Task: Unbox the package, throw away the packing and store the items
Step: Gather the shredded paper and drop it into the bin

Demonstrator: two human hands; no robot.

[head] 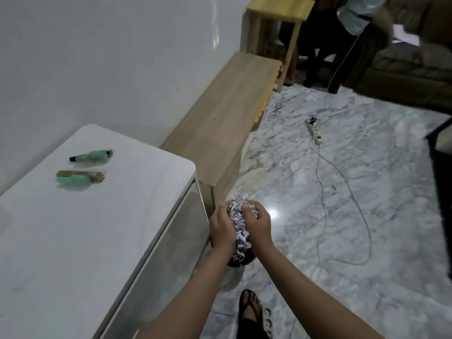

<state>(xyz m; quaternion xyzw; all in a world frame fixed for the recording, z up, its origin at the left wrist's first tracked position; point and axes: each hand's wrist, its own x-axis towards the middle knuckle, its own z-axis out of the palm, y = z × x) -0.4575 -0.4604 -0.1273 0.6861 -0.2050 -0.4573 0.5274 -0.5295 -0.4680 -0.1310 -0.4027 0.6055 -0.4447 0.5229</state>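
A wad of white shredded packing paper [239,223] is squeezed between both hands over the floor, just right of the white cabinet [102,241]. My left hand [222,228] grips it from the left and my right hand [259,225] from the right. Under the hands sits a dark round bin [241,260], mostly hidden, with shreds hanging into it. On the cabinet top lie two unpacked items: a green bottle with a black cap [94,156] and a green-and-brown wrapped item [80,179].
A low wooden bench [220,118] runs along the wall behind the cabinet. A white power strip [314,130] and its cables trail across the marble floor. My sandalled foot [252,311] is below. Dark furniture stands at the back right and right edge.
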